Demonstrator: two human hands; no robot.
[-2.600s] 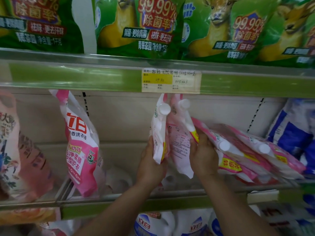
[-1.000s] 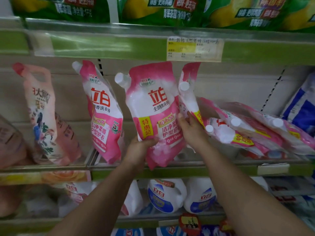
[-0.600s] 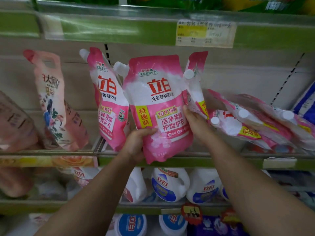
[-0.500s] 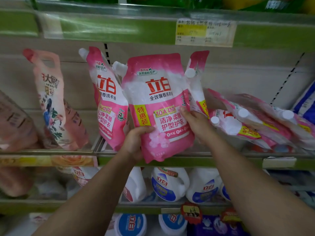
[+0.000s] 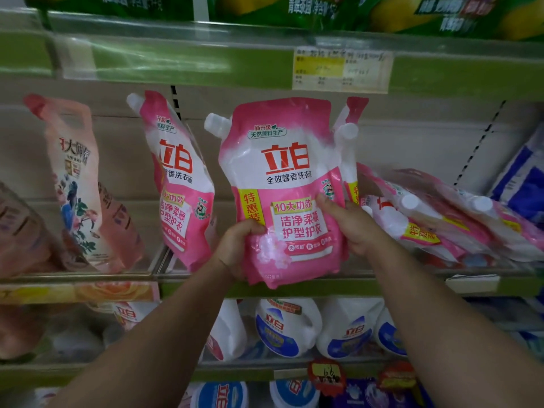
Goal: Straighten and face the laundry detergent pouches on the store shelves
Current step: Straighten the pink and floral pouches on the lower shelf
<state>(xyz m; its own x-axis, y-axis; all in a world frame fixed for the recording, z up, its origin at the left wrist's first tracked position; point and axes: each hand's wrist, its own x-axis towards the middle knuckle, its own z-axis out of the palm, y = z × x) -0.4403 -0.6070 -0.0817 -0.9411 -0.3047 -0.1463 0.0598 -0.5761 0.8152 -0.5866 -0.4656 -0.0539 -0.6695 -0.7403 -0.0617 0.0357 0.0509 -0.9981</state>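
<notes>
A pink detergent pouch (image 5: pixel 282 172) with a white spout faces me, upright, its bottom over the shelf's front rail (image 5: pixel 368 285). My left hand (image 5: pixel 235 248) grips its lower left edge, thumb on the front. My right hand (image 5: pixel 350 228) holds its right edge, thumb on the label. Just behind it a second pink pouch (image 5: pixel 348 160) stands edge-on. Another pink pouch (image 5: pixel 179 184) leans upright to the left. Several pink pouches (image 5: pixel 441 219) lie tipped over in a pile to the right.
A peach floral pouch (image 5: pixel 76 184) stands at the left. Green pouches (image 5: pixel 294 7) fill the shelf above, with a price label (image 5: pixel 341 69) on its rail. White detergent jugs (image 5: pixel 282 328) line the shelf below. A blue and white bag (image 5: pixel 521 175) sits far right.
The pouch in my hands has been turned from edge-on to facing front and brought upright. Over the last half second it has barely moved; the view shifted slightly.
</notes>
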